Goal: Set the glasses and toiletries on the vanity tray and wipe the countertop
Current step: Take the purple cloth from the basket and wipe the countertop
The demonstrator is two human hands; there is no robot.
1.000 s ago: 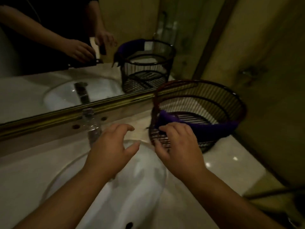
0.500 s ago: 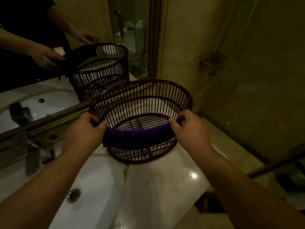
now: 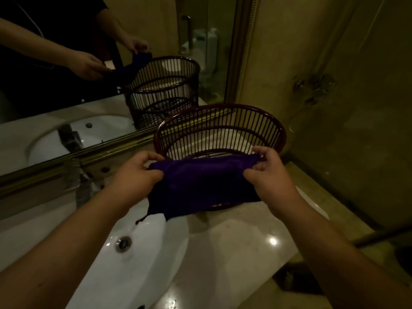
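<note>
A purple cloth [image 3: 200, 184] hangs stretched between both hands, just in front of a dark slatted basket [image 3: 223, 128] that stands on the marble countertop [image 3: 234, 241]. My left hand [image 3: 136, 175] pinches the cloth's left top corner. My right hand [image 3: 267, 175] pinches its right top corner. The cloth's lower edge dangles over the sink rim and hides the basket's front wall. No glasses or toiletries show in the dim view.
A white sink [image 3: 133, 253] with a drain lies at lower left, its faucet [image 3: 78, 181] behind it. A gold-framed mirror [image 3: 89, 85] runs along the back and reflects the basket. A wall rises to the right, and the counter's edge drops off at lower right.
The cloth was draped over the basket's front rim; both hands have lifted it off and now hold it spread in front of the basket.
</note>
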